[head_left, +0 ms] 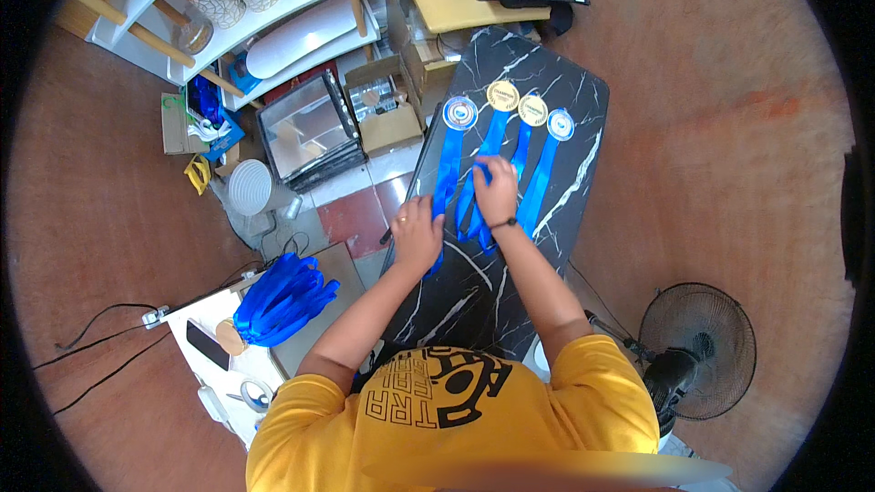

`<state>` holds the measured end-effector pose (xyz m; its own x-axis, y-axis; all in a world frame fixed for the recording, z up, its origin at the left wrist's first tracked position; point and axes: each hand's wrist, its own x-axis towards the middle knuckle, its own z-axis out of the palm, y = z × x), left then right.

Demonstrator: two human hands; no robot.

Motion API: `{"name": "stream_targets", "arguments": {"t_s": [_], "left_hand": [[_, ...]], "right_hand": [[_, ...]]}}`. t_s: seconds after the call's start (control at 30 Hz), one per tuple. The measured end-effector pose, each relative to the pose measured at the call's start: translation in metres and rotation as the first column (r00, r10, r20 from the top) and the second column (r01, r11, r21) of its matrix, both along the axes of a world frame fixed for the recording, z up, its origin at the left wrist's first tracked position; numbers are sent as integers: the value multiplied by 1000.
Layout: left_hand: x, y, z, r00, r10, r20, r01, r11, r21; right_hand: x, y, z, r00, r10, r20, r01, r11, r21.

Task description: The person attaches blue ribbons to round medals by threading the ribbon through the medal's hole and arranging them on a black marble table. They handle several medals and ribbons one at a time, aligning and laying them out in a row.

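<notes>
Four medals on blue ribbons would be several in a row on a black marble-patterned table (474, 296). At the left lies a silver-and-blue medal (460, 113), its ribbon (448, 164) running down to my left hand (418, 235). That hand is at the table's left edge, fingers bent around the ribbon's lower part. Two gold medals (503, 96) lie in the middle. My right hand (498, 191) is closed over the ribbon below them, its fingertips curled and partly hidden; loops hang beneath. The rightmost medal (560, 125) is silver and blue, its ribbon lying straight, untouched.
A bundle of blue ribbons (284, 301) lies on a white side table with a phone (208, 344) and a tape roll (256, 394). A black fan (698, 351) stands at right. Shelves (264, 23) with jars and boxes (390, 128) stand far left.
</notes>
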<state>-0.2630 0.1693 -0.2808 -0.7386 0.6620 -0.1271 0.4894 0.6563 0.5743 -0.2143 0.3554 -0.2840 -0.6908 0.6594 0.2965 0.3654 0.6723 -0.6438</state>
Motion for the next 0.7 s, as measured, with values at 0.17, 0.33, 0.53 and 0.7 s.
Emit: {"name": "stream_targets", "arguments": {"t_s": [0.17, 0.33, 0.53, 0.7], "left_hand": [[22, -44, 9, 988, 136, 70, -138, 990, 25], [41, -67, -15, 980, 79, 181, -105, 985, 138], [44, -81, -51, 782, 144, 606, -333, 919, 212], [44, -84, -40, 123, 147, 981, -650, 759, -33]], "right_hand": [[80, -90, 3, 966, 240, 96, -225, 963, -152], [105, -143, -7, 927, 340, 158, -298, 924, -239], [107, -166, -37, 991, 83, 109, 7, 762, -647], [100, -166, -56, 992, -45, -119, -61, 654, -754]]}}
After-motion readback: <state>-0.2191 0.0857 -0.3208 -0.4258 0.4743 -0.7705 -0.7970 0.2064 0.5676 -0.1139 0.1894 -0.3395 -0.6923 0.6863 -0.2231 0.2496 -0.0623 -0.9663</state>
